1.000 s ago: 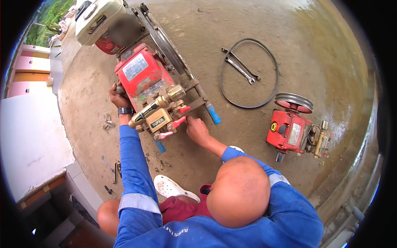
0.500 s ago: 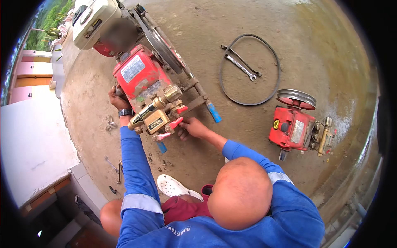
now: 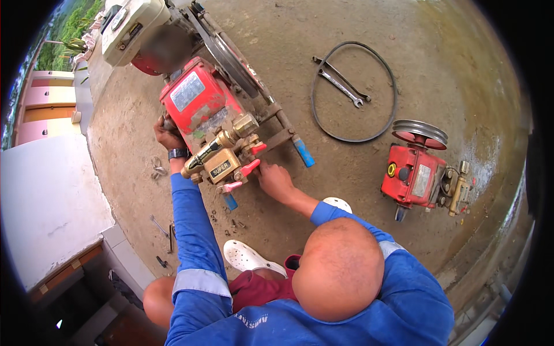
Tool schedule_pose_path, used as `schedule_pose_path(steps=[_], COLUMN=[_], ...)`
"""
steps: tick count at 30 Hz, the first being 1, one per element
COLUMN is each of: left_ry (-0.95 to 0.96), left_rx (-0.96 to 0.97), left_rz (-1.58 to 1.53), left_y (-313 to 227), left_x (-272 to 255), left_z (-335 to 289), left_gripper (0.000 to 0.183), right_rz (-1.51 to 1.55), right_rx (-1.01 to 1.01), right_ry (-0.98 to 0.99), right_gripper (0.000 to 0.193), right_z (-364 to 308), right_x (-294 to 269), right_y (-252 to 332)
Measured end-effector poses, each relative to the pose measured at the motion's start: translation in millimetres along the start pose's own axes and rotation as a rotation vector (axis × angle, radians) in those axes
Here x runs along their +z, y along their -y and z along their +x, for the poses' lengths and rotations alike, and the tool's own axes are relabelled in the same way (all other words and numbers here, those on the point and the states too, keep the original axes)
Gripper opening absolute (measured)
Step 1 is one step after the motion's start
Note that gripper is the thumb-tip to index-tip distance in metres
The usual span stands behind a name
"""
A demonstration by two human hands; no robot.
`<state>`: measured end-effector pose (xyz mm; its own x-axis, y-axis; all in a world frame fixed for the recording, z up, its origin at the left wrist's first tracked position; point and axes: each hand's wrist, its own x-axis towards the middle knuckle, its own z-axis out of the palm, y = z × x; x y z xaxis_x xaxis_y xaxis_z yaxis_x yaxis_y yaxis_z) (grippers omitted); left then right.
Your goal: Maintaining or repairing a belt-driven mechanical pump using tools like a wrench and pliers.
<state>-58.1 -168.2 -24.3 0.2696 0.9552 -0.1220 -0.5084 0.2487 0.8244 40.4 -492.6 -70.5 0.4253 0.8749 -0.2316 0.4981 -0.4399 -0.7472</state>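
A red pump [image 3: 202,98] with a brass valve head [image 3: 220,165] and red levers sits on a metal frame, on the upper left. My left hand [image 3: 168,137], with a dark watch at the wrist, is curled against the pump's left side. A small dark part shows at its fingers, too hidden to name. On the other side, my right hand [image 3: 275,181] reaches in beside the red lever [image 3: 250,167] below the brass head. Its fingertips go out of sight behind the lever and fittings. A belt pulley [image 3: 231,63] runs along the pump's right side.
An engine with a pale tank [image 3: 134,32] stands behind the pump. To the right, a black belt [image 3: 313,106] loops round two wrenches [image 3: 341,88]. A second red pump [image 3: 414,180] with a pulley lies farther right. Loose bolts [image 3: 234,224] and tools [image 3: 171,237] lie near my feet.
My right hand has moved up and in, its fingers now behind the lever rather than hanging below it. My left hand stays at the pump's side. The whole view has shifted slightly.
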Motion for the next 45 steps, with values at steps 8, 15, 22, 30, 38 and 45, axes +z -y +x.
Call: schedule_pose_path(steps=[8, 15, 22, 30, 38, 45], left_ry=[-0.111, 0.063, 0.121, 0.09, 0.104, 0.148], left_rx=[0.093, 0.028, -0.006, -0.062, -0.12, -0.12], left_rz=[0.064, 0.048, -0.133, -0.128, -0.23, -0.206], left_y=[4.4, 2.0, 4.7, 3.9, 0.4, 2.1], left_x=[9.3, -8.3, -11.8, -4.6, -11.9, -6.2], left_z=[-2.6, 6.4, 6.7, -2.2, -0.6, 1.8], left_gripper=[0.027, 0.028, 0.026, 0.027, 0.028, 0.028], right_rz=[-0.038, 0.12, 0.116, 0.454, 0.991, 0.809], right_rx=[-0.021, -0.005, -0.023, -0.037, 0.38, 0.226], right_ry=[0.013, -0.039, 0.173, 0.235, 0.572, 0.593], right_gripper=[0.047, 0.044, 0.037, 0.032, 0.027, 0.042], right_z=[7.1, 13.6, 26.1, 19.9, 11.0, 16.0], right_x=[-3.3, 8.7, 30.0, 10.7, -24.7, -42.8], right_y=[9.7, -5.8, -20.4, 16.0, 49.3, 37.5])
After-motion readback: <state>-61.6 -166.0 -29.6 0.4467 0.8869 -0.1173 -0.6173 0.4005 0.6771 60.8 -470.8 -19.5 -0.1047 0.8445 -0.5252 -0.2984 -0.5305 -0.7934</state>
